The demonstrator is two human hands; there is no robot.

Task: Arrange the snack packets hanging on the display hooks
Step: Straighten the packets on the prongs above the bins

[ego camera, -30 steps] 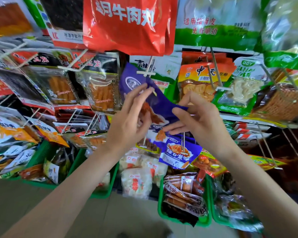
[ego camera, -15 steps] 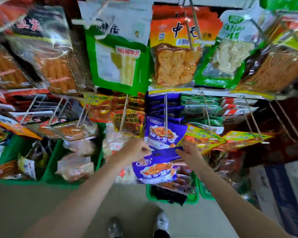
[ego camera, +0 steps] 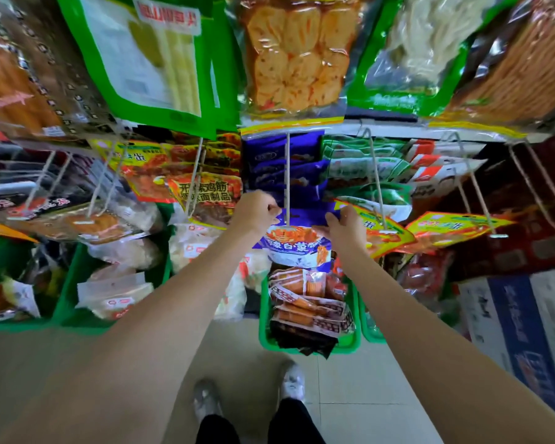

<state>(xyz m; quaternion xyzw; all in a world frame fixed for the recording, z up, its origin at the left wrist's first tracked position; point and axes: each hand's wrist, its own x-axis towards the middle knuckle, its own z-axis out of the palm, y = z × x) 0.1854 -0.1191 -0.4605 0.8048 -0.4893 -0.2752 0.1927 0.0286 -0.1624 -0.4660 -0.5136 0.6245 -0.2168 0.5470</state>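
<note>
A purple snack packet (ego camera: pixel 297 246) with a picture of orange food hangs at the front tip of a white display hook (ego camera: pixel 287 177). My left hand (ego camera: pixel 255 211) pinches its top left corner. Its top right corner is gripped by my right hand (ego camera: pixel 342 227). Behind it, more purple packets (ego camera: pixel 269 168) fill the same hook. Yellow and red packets (ego camera: pixel 205 190) hang on the hook to the left, and yellow packets (ego camera: pixel 446 227) on hooks to the right.
Large packets hang overhead: a green one (ego camera: pixel 148 59), an orange one (ego camera: pixel 295 52). Green baskets (ego camera: pixel 346 344) of packets stand on the floor below the hooks. A cardboard box (ego camera: pixel 519 331) sits at the right. My feet (ego camera: pixel 247 392) are on the tiled floor.
The view has tilted downward. My hands carried the purple packet from the upper hook down to the lower hook of purple packets, where it now hangs at the tip.
</note>
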